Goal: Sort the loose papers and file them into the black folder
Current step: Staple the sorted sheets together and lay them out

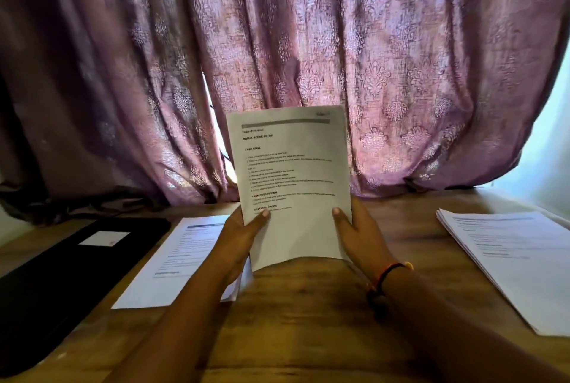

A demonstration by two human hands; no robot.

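Pinching the printed sheet (291, 179) mid-frame, left hand (239, 237) and right hand (359, 236) grasp its lower edges — light, floppy, crease-prone paper.

Mauve damask curtain (308, 43), black folder (55, 284)

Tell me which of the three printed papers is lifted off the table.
The middle sheet: the left hand and right hand hold it upright. The left sheet by the black folder and the right stack lie flat on the table.
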